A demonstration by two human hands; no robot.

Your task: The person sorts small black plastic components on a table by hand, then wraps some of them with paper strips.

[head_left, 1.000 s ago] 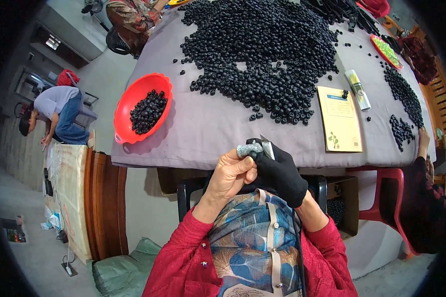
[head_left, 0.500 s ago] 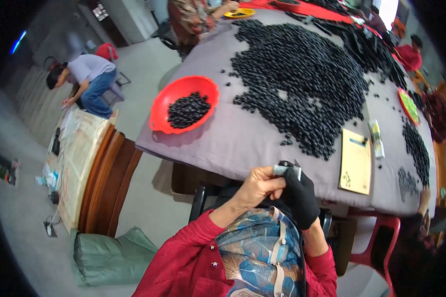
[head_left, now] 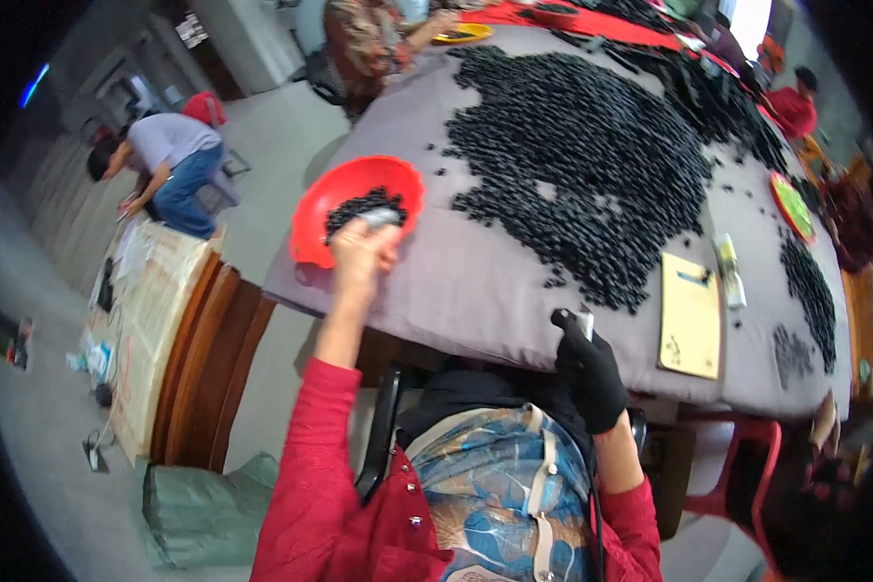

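A glossy round red plastic bowl (head_left: 357,206) at left sits on matt grey table cloth (head_left: 475,281). The right hand (head_left: 592,373) wears a matt black fabric glove; the flat yellow card sheet (head_left: 690,315) looks smooth.

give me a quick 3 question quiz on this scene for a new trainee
1. True or false: the left hand is reaching toward the red bowl at the table's edge.
2. Which hand wears a black glove? A) left B) right C) both
3. Fill in: the tan clipboard lies on the grey cloth beside the large spread of small ______ pieces.

Key
1. True. The left hand holds a small grey object at the bowl, which already contains dark pieces.
2. B. The right hand is gloved and grips a small tool near the table edge; the left is bare.
3. black
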